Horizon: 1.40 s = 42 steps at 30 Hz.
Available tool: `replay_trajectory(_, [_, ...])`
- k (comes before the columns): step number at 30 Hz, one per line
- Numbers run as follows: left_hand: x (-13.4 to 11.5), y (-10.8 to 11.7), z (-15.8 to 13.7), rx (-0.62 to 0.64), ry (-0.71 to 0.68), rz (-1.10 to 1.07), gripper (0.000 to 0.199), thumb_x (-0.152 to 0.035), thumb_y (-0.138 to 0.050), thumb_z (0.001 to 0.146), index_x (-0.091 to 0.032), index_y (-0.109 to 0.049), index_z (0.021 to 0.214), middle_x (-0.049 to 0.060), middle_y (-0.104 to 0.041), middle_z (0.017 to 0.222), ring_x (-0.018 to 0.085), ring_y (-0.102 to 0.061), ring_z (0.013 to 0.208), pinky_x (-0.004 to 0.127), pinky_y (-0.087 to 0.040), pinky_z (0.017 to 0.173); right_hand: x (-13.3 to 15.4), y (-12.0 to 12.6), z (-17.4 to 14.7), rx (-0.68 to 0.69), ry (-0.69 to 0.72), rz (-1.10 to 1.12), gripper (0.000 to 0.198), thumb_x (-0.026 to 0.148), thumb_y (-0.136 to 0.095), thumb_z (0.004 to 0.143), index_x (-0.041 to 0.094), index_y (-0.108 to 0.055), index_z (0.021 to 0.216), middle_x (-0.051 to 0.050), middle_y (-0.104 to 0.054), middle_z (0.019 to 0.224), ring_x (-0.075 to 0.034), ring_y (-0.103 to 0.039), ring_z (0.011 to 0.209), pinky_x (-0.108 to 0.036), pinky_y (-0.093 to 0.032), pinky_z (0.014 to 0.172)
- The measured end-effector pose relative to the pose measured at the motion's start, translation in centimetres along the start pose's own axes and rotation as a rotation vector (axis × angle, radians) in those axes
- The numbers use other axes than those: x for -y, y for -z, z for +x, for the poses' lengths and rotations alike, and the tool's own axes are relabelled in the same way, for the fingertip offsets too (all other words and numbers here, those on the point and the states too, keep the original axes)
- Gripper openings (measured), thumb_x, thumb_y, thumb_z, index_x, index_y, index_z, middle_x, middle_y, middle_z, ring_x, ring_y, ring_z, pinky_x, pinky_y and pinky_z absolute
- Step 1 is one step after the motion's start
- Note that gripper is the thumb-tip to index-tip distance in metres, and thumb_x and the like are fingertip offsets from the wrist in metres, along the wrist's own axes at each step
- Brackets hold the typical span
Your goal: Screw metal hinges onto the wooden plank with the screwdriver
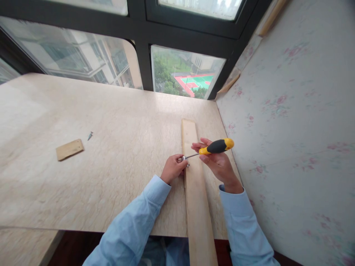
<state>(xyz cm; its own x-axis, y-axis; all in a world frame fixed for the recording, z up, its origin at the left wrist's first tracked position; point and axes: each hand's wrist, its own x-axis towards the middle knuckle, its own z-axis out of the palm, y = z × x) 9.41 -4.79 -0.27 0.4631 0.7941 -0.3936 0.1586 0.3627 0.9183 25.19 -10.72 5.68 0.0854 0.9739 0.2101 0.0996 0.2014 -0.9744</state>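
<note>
A long pale wooden board (195,192) lies on the sill and juts past its front edge. At the board's left edge, my left hand (174,168) is closed in a pinch around a small shiny metal fitting (184,158); its exact kind is too small to make out. My right hand (217,164), over the board's right side, holds a screwdriver (216,146) with a yellow and black handle. Its thin shaft slants left, and the tip meets the fitting by my left fingertips. Some right fingers are stretched out behind the handle.
A small wooden piece (70,150) with holes and a loose screw (90,136) lie on the marble-patterned sill (116,177) at left. Flowered wallpaper covers the wall (291,147) close to my right arm. A dark window frame (144,55) borders the far side.
</note>
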Motion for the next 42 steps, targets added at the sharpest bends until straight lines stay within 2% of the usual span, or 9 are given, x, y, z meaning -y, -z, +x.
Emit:
replay_trajectory(2, [0.1, 0.0, 0.1, -0.008, 0.003, 0.008, 0.022, -0.018, -0.063, 0.075, -0.011, -0.07, 0.095, 0.0, -0.065, 0.066, 0.013, -0.062, 0.057, 0.023, -0.054, 0.049, -0.3, 0.1, 0.1, -0.147, -0.013, -0.124, 0.039, 0.042, -0.078, 0.078, 0.023, -0.066, 0.111, -0.008, -0.075, 0.106, -0.024, -0.072, 0.097, -0.047, -0.056, 0.092])
replay_trajectory(4, [0.1, 0.0, 0.1, -0.013, 0.007, 0.012, 0.022, -0.018, -0.064, 0.074, -0.011, -0.07, 0.094, 0.0, -0.065, 0.066, 0.014, -0.062, 0.058, 0.022, -0.054, 0.049, -0.7, 0.0, 0.2, -0.338, 0.024, -0.298, 0.039, 0.048, -0.086, 0.064, 0.021, -0.07, 0.088, -0.006, -0.076, 0.087, -0.025, -0.072, 0.081, -0.044, -0.059, 0.083])
replay_trajectory(7, [0.0, 0.0, 0.1, -0.018, 0.01, 0.009, 0.022, -0.018, -0.065, 0.074, -0.011, -0.07, 0.095, 0.0, -0.066, 0.066, 0.014, -0.062, 0.057, 0.023, -0.053, 0.048, -1.3, -0.4, 0.2, -0.466, 0.091, -0.417, 0.043, 0.053, -0.089, 0.056, 0.021, -0.069, 0.078, -0.004, -0.074, 0.075, -0.023, -0.069, 0.071, -0.042, -0.058, 0.075])
replay_trajectory(15, [0.0, -0.1, 0.0, -0.002, 0.012, -0.019, 0.025, -0.017, -0.064, 0.076, -0.011, -0.07, 0.099, 0.002, -0.068, 0.07, 0.014, -0.063, 0.06, 0.021, -0.053, 0.048, -0.9, -0.8, -0.3, -0.438, 0.263, -0.273, 0.024, 0.046, -0.073, 0.081, 0.024, -0.07, 0.09, -0.004, -0.072, 0.087, -0.024, -0.069, 0.084, -0.043, -0.056, 0.081])
replay_trajectory(18, [0.2, -0.1, 0.2, -0.006, 0.011, -0.02, 0.023, -0.018, -0.064, 0.075, -0.011, -0.07, 0.097, 0.002, -0.069, 0.071, 0.014, -0.064, 0.061, 0.021, -0.053, 0.048, -0.4, -0.6, -0.3, -0.459, 0.24, -0.174, 0.02, 0.043, -0.07, 0.085, 0.023, -0.069, 0.091, -0.004, -0.071, 0.086, -0.022, -0.069, 0.079, -0.04, -0.057, 0.076])
replay_trajectory(20, [0.3, -0.1, 0.2, -0.008, 0.011, -0.016, 0.023, -0.018, -0.064, 0.075, -0.011, -0.07, 0.096, 0.003, -0.069, 0.073, 0.014, -0.064, 0.061, 0.022, -0.053, 0.048, 0.0, -0.2, -0.3, -0.42, 0.211, -0.12, 0.019, 0.041, -0.068, 0.087, 0.023, -0.069, 0.091, -0.004, -0.071, 0.086, -0.021, -0.069, 0.077, -0.038, -0.058, 0.074])
replay_trajectory(25, [0.2, 0.0, 0.2, 0.004, -0.002, -0.013, 0.024, -0.019, -0.063, 0.075, -0.011, -0.07, 0.097, 0.002, -0.068, 0.071, 0.015, -0.064, 0.061, 0.022, -0.053, 0.047, 0.6, 1.0, -0.4, -0.299, 0.124, -0.098, 0.022, 0.043, -0.071, 0.084, 0.022, -0.069, 0.089, -0.004, -0.072, 0.084, -0.021, -0.068, 0.074, -0.04, -0.058, 0.074])
replay_trajectory(32, [0.2, -0.1, 0.1, 0.004, 0.002, -0.006, 0.027, -0.021, -0.064, 0.075, -0.012, -0.071, 0.1, 0.001, -0.067, 0.068, 0.014, -0.063, 0.059, 0.021, -0.052, 0.047, 0.5, 0.9, -0.5, -0.258, 0.126, -0.057, 0.027, 0.048, -0.07, 0.084, 0.022, -0.07, 0.09, -0.005, -0.073, 0.085, -0.022, -0.069, 0.074, -0.042, -0.059, 0.071])
replay_trajectory(42, [0.4, -0.1, 0.2, 0.001, -0.003, -0.006, 0.029, -0.02, -0.062, 0.076, -0.011, -0.07, 0.102, 0.001, -0.067, 0.069, 0.015, -0.063, 0.06, 0.023, -0.053, 0.047, 0.4, 0.8, -0.4, -0.238, 0.118, -0.051, 0.022, 0.044, -0.071, 0.084, 0.023, -0.07, 0.09, -0.004, -0.072, 0.087, -0.021, -0.069, 0.073, -0.04, -0.059, 0.07])
